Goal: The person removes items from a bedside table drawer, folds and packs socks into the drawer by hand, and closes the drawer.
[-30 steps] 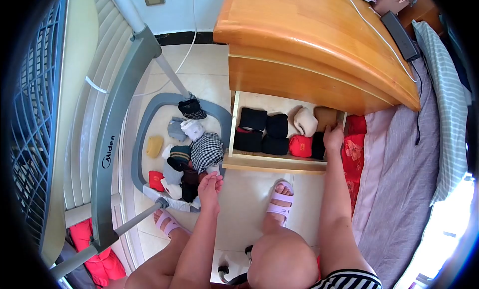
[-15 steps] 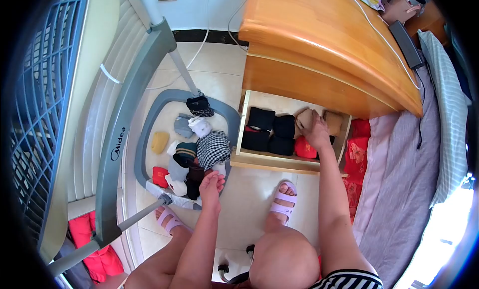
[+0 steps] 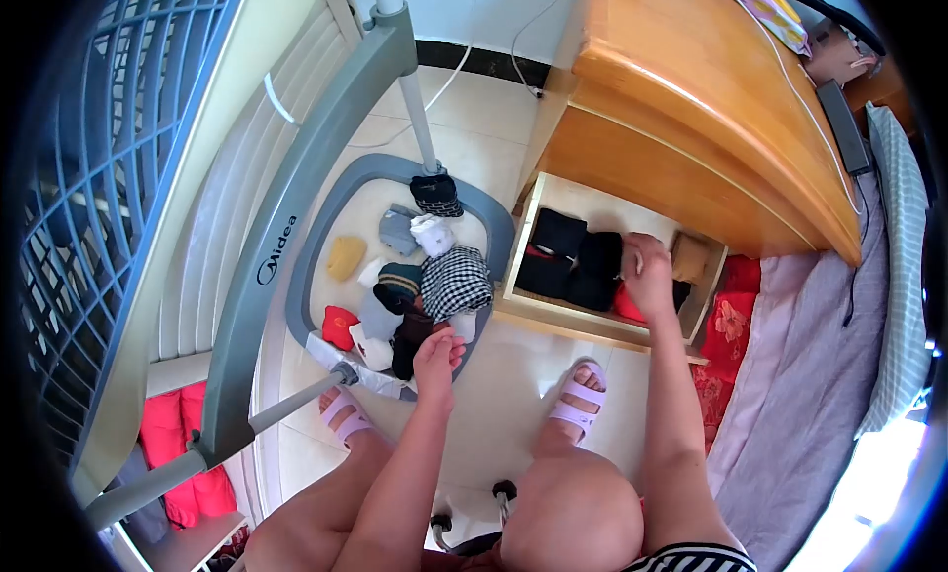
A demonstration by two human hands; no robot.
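My right hand (image 3: 649, 276) is over the open drawer (image 3: 604, 327), fingers bent downward and drawn together. It covers the spot between the rolled black socks (image 3: 598, 268) and a tan bundle (image 3: 688, 258); what its fingertips hold, if anything, is hidden. A red bundle (image 3: 628, 303) shows partly under that hand. My left hand (image 3: 437, 363) hovers with loosely curled fingers at the near edge of a sock pile, and nothing shows in it. In the pile are a black-and-white checked cloth (image 3: 456, 284), white socks (image 3: 432, 234), a yellow bundle (image 3: 346, 258) and a red bundle (image 3: 339, 327).
The pile lies inside the grey base ring (image 3: 303, 238) of a Midea stand (image 3: 296, 211), whose frame leans along my left. A wooden cabinet (image 3: 681, 167) holds the drawer. Grey bedding (image 3: 815, 355) is at right. My feet in lilac sandals (image 3: 581, 399) are on the tiles.
The view has shifted, so the scene sits further right. My right hand has drawn its fingers in over the drawer, and the tan bundle it touched is now hidden. My left hand stays near the pile.
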